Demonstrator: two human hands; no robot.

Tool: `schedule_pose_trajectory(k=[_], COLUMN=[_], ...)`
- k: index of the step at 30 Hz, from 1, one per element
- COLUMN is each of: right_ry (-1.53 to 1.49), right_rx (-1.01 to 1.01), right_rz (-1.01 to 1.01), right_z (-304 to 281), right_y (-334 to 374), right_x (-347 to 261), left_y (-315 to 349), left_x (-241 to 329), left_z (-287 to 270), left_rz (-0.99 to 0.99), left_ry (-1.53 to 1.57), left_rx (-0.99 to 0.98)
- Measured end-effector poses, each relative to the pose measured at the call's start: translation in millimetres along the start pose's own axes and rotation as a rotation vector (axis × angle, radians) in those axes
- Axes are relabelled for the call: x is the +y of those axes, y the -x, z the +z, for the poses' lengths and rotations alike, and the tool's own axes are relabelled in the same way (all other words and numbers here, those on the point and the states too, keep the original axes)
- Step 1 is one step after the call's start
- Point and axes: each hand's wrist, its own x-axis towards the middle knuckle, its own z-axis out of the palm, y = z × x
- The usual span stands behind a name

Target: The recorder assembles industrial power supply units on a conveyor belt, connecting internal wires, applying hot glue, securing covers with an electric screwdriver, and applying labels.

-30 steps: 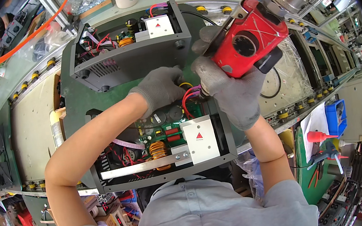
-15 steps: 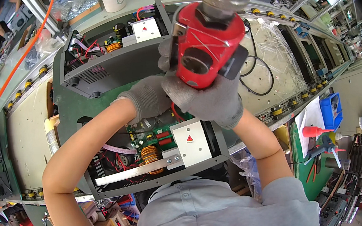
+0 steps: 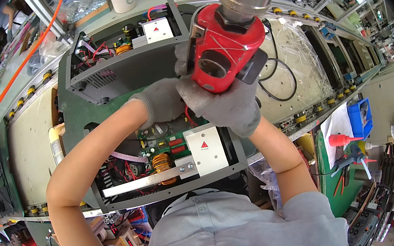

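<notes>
A red handheld power tool (image 3: 227, 50) with a metal cylinder at its upper end stands large before the view. My right hand (image 3: 229, 106), in a grey glove, is wrapped round its lower body. Grey fingertips show at the tool's left side. My left hand (image 3: 162, 100), also gloved, reaches in under the tool beside my right hand; its fingers are hidden. Below both hands lies an open dark metal case (image 3: 176, 190) with a green circuit board (image 3: 165, 141), a copper coil (image 3: 163, 168), a metal bar (image 3: 138, 183) and a white plate (image 3: 206, 152). The tool's working end is out of sight.
A second open case (image 3: 126, 70) stands beyond my hands. A black cable (image 3: 294, 79) loops on the bench at right. Roller rails (image 3: 299, 118) edge the bench. At lower right are a blue bin (image 3: 360, 120), a red bottle (image 3: 341, 139) and a glue gun (image 3: 354, 158). An orange hose (image 3: 19, 73) crosses the left.
The tool and my hands have shifted very slightly, with my right hand still round the tool. The near case sits a touch higher in view.
</notes>
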Motion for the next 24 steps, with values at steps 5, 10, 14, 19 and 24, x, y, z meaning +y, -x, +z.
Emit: schedule_pose_trajectory(k=[5,10,14,19,24], right_ry=[-0.036,-0.248,-0.196,-0.385,-0.099], right_rx=[-0.058,0.003,0.066,0.160,-0.121], right_rz=[-0.031,0.108,0.157,0.256,0.443], right_z=[1,12,19,-20,-86], right_y=[9,9,-5,-50,-91], right_x=[5,6,-12,-51,-23], left_y=[-3,-12,-2,56,178], left_x=[-8,-5,8,33,1], left_z=[5,1,-20,-63,-108], left_rz=[-0.048,-0.068,-0.178,0.069,-0.163], left_ry=[0.009,-0.022,0.029,0.014,0.370], left_rx=[-0.051,-0.157,-0.324,-0.247,0.582])
